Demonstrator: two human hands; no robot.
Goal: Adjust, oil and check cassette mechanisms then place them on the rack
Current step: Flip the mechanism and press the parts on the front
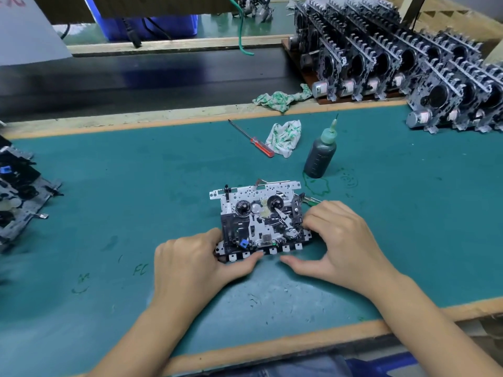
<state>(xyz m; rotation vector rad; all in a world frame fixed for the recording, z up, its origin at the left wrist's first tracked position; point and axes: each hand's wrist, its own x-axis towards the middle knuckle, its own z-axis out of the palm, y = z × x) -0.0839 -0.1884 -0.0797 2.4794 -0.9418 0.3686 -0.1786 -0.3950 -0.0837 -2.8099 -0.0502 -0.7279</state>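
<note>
At the left edge of the green bench mat, a heap of cassette mechanisms waiting their turn lies partly out of view. Toward the middle of the mat's near half, one cassette mechanism lies flat, key row facing the near edge, and both hands are on it. The left hand grips the near-left corner, fingers curled on the left side and thumb pressing along the row of white key tabs. The right hand holds the right side, fingers curled over the deck's right edge, thumb stretched out just beside the keys but seemingly not on them; a green-handled tool peeps out beyond its knuckles, and whether the hand holds it cannot be told. This looks like the checking step: working the keys while watching the reels and levers. To do it well, steady the chassis with the outer fingers so it does not skate on the mat, press one key at a time squarely, and keep fingertips off the hubs and springs. Toward the far edge lie a red-handled screwdriver and a patterned rag, then the dark oil bottle standing upright, within easy reach. At the far-right corner, the rack holds rows of finished mechanisms on edge, the destination once this one passes.
</note>
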